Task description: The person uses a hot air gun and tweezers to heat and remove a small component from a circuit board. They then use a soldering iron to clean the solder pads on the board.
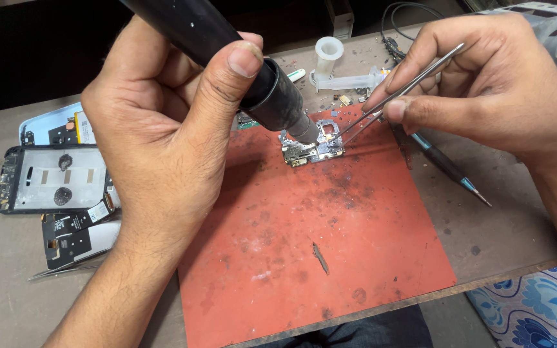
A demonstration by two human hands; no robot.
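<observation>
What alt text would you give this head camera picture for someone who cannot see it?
A left hand aims a black hot-air tool at a small circuit board on a red mat, while the right hand touches tweezers to it. A dismantled phone frame lies left.

Two hands are counted, one hot-air wand (253,71), one pair of tweezers (400,90), one circuit board (312,148), one red mat (311,258), and one screwdriver (449,167).

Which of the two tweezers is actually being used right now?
The tweezers pinched in the right hand, tips at the small circuit board. The other pair lies untouched at the table's left, beside the left forearm.
</observation>
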